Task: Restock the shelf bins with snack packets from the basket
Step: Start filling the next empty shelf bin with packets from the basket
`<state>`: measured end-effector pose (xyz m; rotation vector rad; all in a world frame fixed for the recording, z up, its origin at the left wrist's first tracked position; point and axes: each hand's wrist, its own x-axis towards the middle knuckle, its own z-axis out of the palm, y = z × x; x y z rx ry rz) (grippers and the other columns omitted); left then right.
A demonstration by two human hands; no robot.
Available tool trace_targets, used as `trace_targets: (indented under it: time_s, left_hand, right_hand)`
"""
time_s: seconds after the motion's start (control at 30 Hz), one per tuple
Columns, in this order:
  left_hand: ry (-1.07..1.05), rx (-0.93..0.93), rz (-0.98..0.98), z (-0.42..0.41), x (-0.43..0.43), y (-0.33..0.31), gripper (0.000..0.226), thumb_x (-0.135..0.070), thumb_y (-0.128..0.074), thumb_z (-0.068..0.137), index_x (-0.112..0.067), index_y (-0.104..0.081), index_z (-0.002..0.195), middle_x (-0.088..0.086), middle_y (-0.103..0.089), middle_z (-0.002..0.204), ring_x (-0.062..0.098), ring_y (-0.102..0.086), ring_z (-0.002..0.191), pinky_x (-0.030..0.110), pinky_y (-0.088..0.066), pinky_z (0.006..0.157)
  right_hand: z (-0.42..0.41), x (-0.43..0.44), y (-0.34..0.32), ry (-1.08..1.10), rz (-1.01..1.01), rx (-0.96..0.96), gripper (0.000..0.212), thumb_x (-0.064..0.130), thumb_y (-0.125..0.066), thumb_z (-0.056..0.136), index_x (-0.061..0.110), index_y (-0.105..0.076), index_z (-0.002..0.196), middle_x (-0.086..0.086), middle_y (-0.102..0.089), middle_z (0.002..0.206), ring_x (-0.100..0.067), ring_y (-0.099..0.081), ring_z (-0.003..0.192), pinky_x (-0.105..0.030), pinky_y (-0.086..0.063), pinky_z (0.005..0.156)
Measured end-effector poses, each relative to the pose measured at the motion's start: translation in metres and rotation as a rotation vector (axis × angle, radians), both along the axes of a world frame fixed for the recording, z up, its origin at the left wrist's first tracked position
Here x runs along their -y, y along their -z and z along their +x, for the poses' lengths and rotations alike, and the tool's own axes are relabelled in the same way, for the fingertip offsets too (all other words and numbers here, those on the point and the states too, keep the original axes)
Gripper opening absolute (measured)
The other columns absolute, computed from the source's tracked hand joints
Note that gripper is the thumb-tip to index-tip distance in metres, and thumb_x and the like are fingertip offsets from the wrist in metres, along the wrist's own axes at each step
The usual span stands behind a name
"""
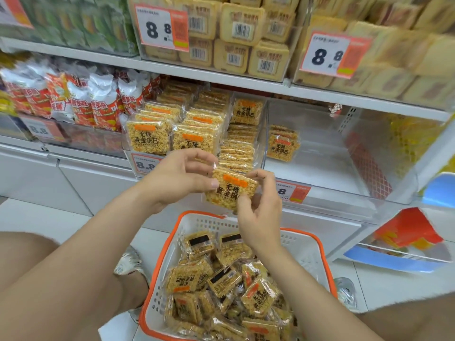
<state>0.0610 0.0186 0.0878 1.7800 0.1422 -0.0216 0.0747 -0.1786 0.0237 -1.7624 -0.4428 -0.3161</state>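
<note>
Here, a person holds one packet (230, 189) in both hands, above the basket (170, 244) and just in front of the shelf bins. The left hand (178, 179) pinches the packet's left edge, thumb on the front; the right hand (258, 215) pinches its right edge. The orange-rimmed basket sits on the floor, heaped with more packets (221, 286). The left bin (126, 146) is packed full; the right bin (320, 153) holds a small stack (283, 146) at its left side.
</note>
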Motion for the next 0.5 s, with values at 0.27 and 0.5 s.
trace_targets:
  time_s: [0.27, 0.5]
  left_hand:
    - [0.027, 0.075, -0.036, 0.003, 0.007, -0.009, 0.036, -0.003, -0.083, 0.087, -0.025, -0.075, 0.114, -0.001, -0.076, 0.111, 0.013, -0.075, 0.102, 0.038, -0.060, 0.096]
    - [-0.005, 0.358, 0.172, 0.015, 0.013, -0.024, 0.039, -0.011, -0.077, 0.094, -0.023, -0.061, 0.128, -0.006, -0.069, 0.119, 0.008, -0.069, 0.109, 0.028, -0.057, 0.097]
  right_hand:
    - [0.005, 0.005, -0.024, 0.234, -0.453, 0.260, 0.034, 0.041, -0.063, 0.100, 0.028, -0.066, 0.132, 0.013, -0.060, 0.119, -0.012, -0.050, 0.116, -0.039, -0.040, 0.097]
    - [0.026, 0.002, -0.053, 0.175, -0.512, 0.324, 0.023, 0.030, -0.057, 0.106, 0.027, -0.059, 0.129, 0.015, -0.063, 0.117, -0.012, -0.055, 0.107, -0.039, -0.034, 0.095]
